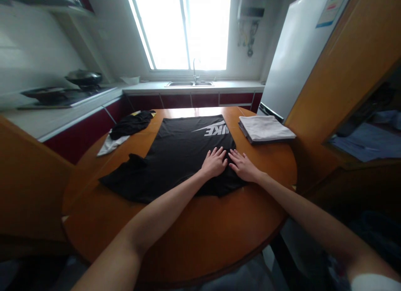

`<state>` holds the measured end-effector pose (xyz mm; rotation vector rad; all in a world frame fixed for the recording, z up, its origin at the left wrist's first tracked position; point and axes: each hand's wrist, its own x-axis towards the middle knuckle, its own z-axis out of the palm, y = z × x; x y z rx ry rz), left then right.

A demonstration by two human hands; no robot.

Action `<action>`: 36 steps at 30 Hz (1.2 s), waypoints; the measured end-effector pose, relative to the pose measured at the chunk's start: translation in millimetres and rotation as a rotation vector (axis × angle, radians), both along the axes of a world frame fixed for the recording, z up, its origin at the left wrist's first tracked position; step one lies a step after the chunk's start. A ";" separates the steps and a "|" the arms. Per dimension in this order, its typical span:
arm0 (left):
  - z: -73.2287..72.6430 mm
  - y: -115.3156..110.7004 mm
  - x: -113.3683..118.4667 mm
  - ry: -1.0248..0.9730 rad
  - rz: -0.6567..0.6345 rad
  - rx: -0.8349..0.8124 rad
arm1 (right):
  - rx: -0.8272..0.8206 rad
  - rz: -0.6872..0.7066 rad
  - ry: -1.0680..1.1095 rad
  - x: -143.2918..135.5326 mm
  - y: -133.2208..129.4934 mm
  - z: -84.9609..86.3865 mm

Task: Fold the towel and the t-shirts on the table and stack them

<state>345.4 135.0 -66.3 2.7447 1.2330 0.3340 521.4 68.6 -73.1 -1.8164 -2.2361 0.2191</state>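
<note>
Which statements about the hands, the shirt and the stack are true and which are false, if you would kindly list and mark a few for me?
1. The left hand and right hand both touch the black shirt. True.
2. The left hand is clenched into a fist. False: its fingers are spread.
3. The shirt bears a pale logo. True.
4. A folded stack rests on the table. True.
5. The stack lies to the left of the shirt. False: it lies to the right.
</note>
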 end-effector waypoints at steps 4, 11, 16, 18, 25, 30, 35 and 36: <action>-1.1 -0.1 0.2 -0.011 0.005 0.006 | -0.045 0.138 -0.015 2.4 -41.2 5.4; 1.9 -1.1 0.5 -0.030 0.011 -0.051 | -0.168 0.368 0.108 17.8 -104.1 29.5; 21.6 5.8 -1.5 -0.166 0.016 -0.149 | 0.036 0.183 0.366 30.6 -87.1 46.9; 36.8 12.8 -7.9 -0.238 -0.007 -0.159 | 0.137 0.081 0.468 29.5 -71.6 51.4; 94.5 39.1 -83.8 -0.345 0.025 -0.078 | 0.238 -0.031 0.414 -3.3 -12.7 52.0; 105.8 53.6 -176.9 -0.294 0.320 -0.060 | 0.186 -0.043 0.244 -30.1 34.7 45.9; 89.7 47.8 -266.6 -0.314 0.592 0.029 | 0.089 -0.016 0.115 -50.3 61.9 26.9; 84.1 43.1 -281.3 -0.321 0.639 0.060 | 0.068 -0.010 0.093 -53.2 62.6 20.6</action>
